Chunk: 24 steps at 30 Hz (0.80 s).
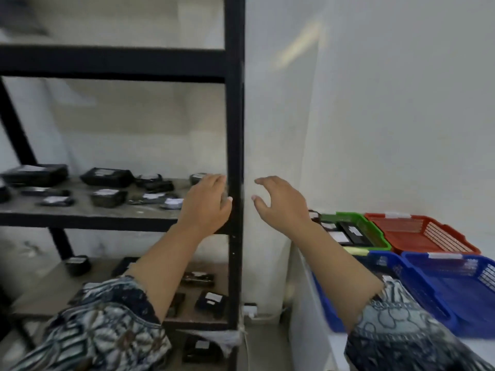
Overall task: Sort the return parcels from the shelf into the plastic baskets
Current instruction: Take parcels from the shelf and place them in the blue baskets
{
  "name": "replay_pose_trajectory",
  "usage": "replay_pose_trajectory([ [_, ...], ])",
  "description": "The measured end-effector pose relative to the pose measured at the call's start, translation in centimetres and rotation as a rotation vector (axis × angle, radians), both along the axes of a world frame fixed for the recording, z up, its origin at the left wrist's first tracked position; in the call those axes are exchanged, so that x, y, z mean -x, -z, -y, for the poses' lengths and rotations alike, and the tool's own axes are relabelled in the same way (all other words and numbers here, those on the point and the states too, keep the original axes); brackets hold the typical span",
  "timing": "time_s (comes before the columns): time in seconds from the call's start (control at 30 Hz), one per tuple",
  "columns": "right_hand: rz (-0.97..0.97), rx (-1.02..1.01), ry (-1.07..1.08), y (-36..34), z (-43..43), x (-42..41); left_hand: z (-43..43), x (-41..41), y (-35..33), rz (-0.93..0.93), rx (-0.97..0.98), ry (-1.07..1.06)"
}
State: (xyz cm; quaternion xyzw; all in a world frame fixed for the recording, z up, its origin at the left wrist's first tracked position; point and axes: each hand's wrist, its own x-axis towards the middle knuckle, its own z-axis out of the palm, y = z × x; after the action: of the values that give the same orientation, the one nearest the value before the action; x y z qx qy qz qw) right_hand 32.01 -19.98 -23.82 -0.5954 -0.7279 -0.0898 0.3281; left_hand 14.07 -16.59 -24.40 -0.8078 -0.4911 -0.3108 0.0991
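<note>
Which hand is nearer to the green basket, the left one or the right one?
Right. The right hand hovers just left of the green basket; the left hand is farther left, by the black shelf post.

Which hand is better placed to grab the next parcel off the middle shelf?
Probably left. The left hand is open over the shelf board, right beside a dark parcel at its end. The right hand, also empty, is outside the black upright, in front of the wall.
</note>
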Motion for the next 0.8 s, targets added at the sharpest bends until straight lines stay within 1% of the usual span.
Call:
replay_pose_trajectory([
  [0.23,0.064,-0.112,-0.116,-7.7,-1.6,11.8,1.4,11.5,-5.9,-0.016,-0.090,-0.171],
  [0.33,0.122,-0.160,-0.142,-11.0,-3.3,15.9,1.0,15.6,-7.5,-0.017,-0.118,-0.227],
  [0.47,0.117,-0.206,-0.161,-14.5,-5.9,19.9,0.2,19.8,-9.6,-0.027,-0.174,-0.276],
  [0.6,0.116,-0.241,-0.224,-17.3,-9.1,24.5,-2.4,24.2,-12.4,-0.035,-0.215,-0.320],
  [0.8,0.121,-0.393,-0.241,-20.9,-14.6,29.9,-8.9,29.8,-16.5,-0.043,-0.308,-0.346],
])
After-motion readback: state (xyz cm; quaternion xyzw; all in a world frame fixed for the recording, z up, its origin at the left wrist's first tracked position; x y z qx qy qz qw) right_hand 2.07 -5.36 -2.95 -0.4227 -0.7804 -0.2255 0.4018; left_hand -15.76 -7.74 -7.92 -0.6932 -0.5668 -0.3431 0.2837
